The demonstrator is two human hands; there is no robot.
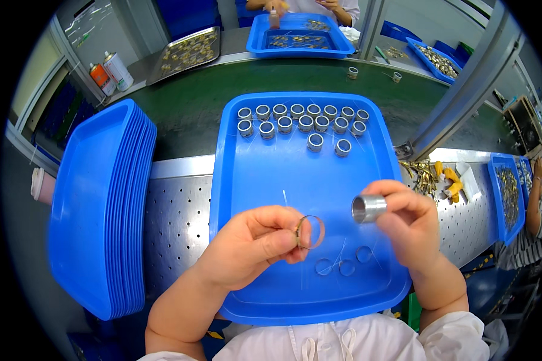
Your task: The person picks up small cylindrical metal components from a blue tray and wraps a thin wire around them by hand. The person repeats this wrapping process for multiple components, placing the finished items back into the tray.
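Between the thumb and fingers of my left hand is a thin metal ring, held over the blue tray. My right hand grips a short silver metal cylinder, its hollow end turned toward the left hand. Ring and cylinder are apart. Below them, near the tray's front, lie several thin rings with fine wire tails. Toward the tray's far side stand several ringed metal cylinders in rows, with thin wires sticking out from them.
A stack of blue trays stands at left on the perforated metal table. Brass-coloured parts and yellow finger cots lie at right. Beyond runs a green conveyor belt with two cylinders on it. A metal post rises at right. Co-workers sit opposite and right.
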